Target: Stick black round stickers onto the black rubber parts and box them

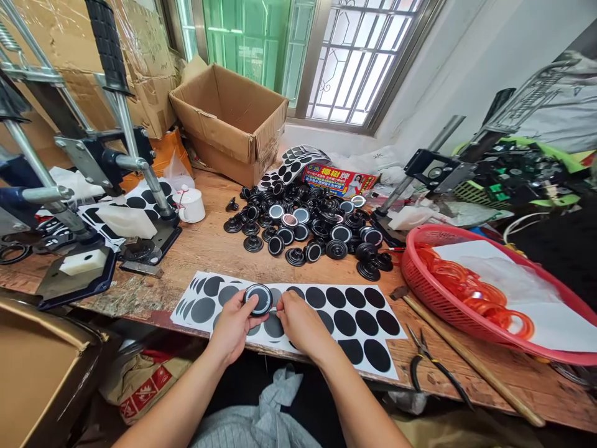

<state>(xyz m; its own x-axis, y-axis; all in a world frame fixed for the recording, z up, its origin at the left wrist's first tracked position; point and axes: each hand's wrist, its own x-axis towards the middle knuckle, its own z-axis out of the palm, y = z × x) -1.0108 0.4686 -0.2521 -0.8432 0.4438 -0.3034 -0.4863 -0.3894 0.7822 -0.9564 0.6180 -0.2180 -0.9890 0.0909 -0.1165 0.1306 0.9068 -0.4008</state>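
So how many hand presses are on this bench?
3. Two at the left end: the front press and the rear press beside the white pot. The right press stands beyond the pile of black parts. Far-right clutter may hide more.

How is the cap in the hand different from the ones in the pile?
The cap sits in the left hand over the sheet; the pile lies on the table. The cap is alone; the pile is many, jumbled. The cap shows a flat face; some in the pile show ridged backs. All are round and black.
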